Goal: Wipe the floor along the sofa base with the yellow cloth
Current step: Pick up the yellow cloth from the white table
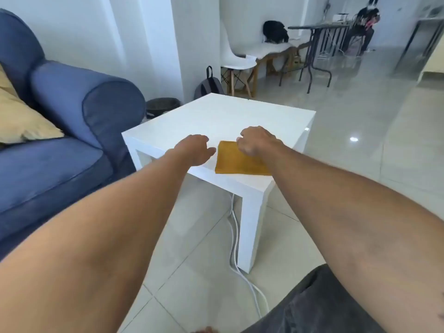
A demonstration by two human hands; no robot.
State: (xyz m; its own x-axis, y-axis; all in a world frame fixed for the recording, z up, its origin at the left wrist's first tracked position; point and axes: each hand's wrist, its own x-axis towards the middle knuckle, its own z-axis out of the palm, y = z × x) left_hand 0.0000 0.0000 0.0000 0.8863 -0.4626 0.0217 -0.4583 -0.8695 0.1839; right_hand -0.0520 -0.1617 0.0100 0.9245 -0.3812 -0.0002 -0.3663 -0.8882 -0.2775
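A folded yellow cloth (236, 159) lies flat near the front edge of a white side table (216, 116). My right hand (255, 141) rests on the cloth's far right corner, fingers curled down onto it. My left hand (195, 150) hovers just left of the cloth, fingers loosely bent and holding nothing. The blue sofa (55, 150) stands to the left of the table, with tiled floor (192, 248) between its base and the table leg.
A white cable (236, 255) runs along the floor under the table's front leg. A tan cushion (21, 116) lies on the sofa. A dark basket (162, 105), a backpack (209, 84), a white chair (237, 61) and a dark folding table (319, 27) stand farther back.
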